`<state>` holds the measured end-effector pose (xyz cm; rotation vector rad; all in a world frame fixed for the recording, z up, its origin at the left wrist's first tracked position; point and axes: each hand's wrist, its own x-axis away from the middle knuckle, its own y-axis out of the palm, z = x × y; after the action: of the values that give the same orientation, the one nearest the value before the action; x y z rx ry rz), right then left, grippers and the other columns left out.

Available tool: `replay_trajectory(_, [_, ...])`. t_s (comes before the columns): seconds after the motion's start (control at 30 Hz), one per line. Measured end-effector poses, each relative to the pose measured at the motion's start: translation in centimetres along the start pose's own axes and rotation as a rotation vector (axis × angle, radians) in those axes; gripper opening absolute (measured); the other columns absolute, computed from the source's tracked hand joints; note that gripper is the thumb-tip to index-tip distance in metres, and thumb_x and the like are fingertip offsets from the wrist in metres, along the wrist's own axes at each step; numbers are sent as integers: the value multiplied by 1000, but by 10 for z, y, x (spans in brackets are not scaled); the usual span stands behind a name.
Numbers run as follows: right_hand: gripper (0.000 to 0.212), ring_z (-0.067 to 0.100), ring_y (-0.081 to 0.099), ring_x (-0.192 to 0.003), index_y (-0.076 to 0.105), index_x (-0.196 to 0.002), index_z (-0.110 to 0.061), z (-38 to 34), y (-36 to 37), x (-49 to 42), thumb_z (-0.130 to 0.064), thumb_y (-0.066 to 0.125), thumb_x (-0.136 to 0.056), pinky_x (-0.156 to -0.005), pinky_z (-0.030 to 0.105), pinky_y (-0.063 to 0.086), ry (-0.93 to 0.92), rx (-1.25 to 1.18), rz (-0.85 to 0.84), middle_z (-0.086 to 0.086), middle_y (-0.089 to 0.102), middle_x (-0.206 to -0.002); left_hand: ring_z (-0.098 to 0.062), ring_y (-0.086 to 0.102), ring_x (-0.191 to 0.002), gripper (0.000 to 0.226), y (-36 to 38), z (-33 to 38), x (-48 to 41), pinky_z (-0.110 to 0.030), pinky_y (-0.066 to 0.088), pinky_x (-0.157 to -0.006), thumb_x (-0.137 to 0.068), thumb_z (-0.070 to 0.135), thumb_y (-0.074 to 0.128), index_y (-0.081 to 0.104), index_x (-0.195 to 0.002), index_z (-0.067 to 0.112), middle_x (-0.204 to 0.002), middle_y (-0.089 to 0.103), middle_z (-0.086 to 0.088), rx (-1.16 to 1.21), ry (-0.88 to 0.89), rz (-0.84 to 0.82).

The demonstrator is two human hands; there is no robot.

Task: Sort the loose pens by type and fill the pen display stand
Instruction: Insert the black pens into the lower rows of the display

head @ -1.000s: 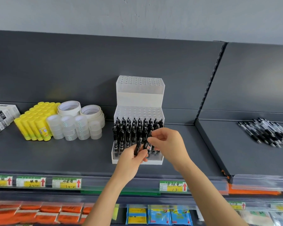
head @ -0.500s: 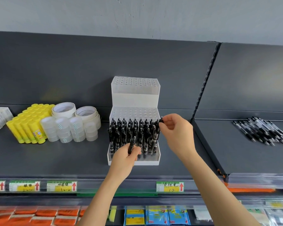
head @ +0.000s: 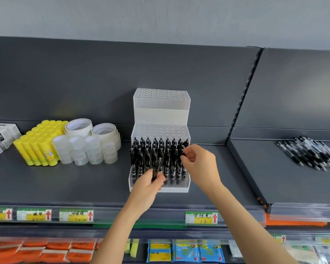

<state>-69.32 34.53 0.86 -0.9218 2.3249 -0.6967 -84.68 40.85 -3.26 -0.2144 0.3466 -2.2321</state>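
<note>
Bright, soft, even light leaves only faint shadows on the grey shelf [head: 80, 180]. Wide-angle bending bows its edges; the loose pens [head: 311, 153] at right look smeared.

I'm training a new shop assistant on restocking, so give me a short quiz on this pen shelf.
1. True or false: the top tier of the display stand holds pens.
2. The loose pens lie: A) left of the stand; B) on the shelf right of the stand; C) on the stand's top tier.
3. Fill in: the ___ hand grips a tilted pen in front of the filled rows.
Key: 1 false; 2 B; 3 left hand.
</note>
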Motion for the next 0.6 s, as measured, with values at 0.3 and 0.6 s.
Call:
replay_trajectory(0.3, [11,15,60,-78,66,-97,-15,1,-7,12,-17,66,-86,-73,27,50,-13,1,82,-1,65,-84,4,50,-59,13,7,3,0,-14,42,-64,-99,14,45,58,-97,16,-76,56,3,-85,37,-63])
replay_trajectory(0.6, [7,1,59,-67,66,-86,-19,-6,-14,21,-19,71,-80,-63,15,50,54,-209,-118,-10,66,-74,-8,55,-63,9,28,16,-9,-18,41,-59,-87,11,64,60,-81,16,-69,61,2,-220,209,78])
